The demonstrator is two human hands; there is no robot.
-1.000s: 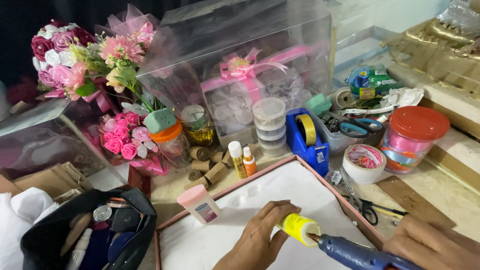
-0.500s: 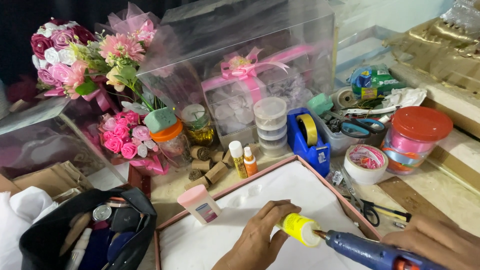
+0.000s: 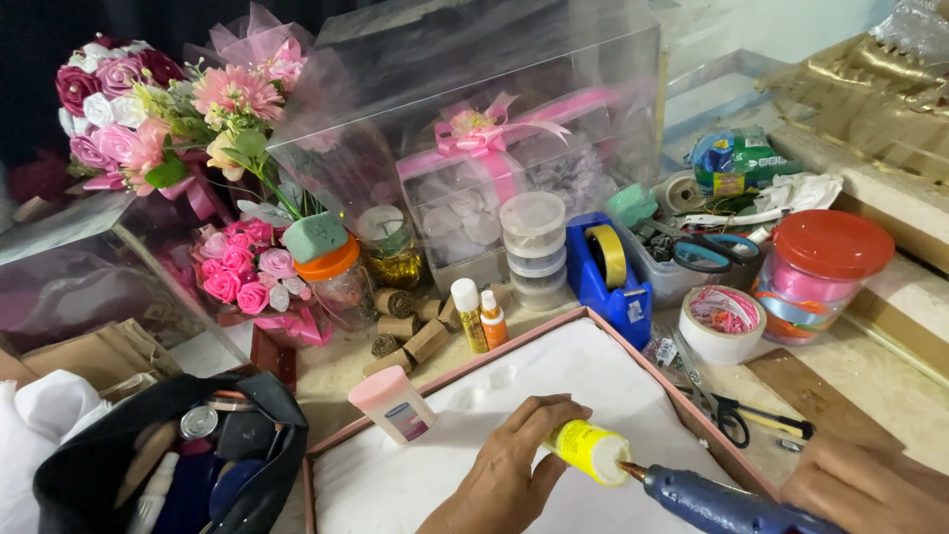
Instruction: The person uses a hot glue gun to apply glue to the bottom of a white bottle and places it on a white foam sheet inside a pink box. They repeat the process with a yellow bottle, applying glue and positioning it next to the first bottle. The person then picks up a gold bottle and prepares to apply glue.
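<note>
Cluttered worktop behind the white tray: over the tray, left hand clamped on a yellow tube — its cap end meets the glue gun nozzle, right hand gripping the gun.

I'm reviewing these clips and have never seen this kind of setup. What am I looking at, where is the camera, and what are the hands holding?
There is no machine here: a person works with bare hands, filmed by one camera on their head, looking down. The left hand holds a small yellow bottle over a white-lined tray. The right hand holds a blue glue gun, its tip at the bottle's end. Around lie a blue tape dispenser, scissors, a red-lidded jar, artificial flowers, a black pouch and clear gift boxes.
</note>
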